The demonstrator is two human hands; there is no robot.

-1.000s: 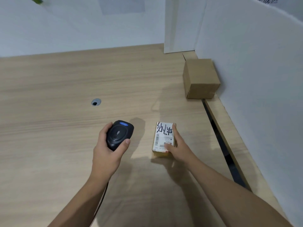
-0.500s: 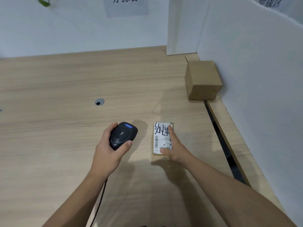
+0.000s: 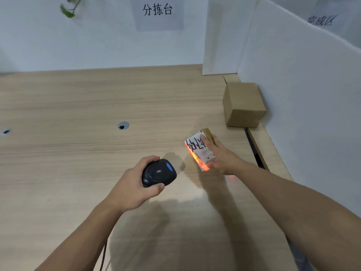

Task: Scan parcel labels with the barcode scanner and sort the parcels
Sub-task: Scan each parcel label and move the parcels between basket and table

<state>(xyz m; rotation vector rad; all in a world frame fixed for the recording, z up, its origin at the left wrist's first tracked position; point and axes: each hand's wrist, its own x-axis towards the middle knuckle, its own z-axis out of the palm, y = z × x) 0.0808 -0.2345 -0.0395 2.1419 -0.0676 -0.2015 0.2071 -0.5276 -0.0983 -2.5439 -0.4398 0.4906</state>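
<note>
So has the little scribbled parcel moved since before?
Yes. The labelled parcel has shifted away from the person, nearer the brown box in the corner, and turned slantwise under the right hand.

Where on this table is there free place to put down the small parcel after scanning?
The widest bare patch of table lies between the back wall and the cable hole, left of the cardboard box. Crowded: the right side, where box, parcel and right hand sit near the partition.
</note>
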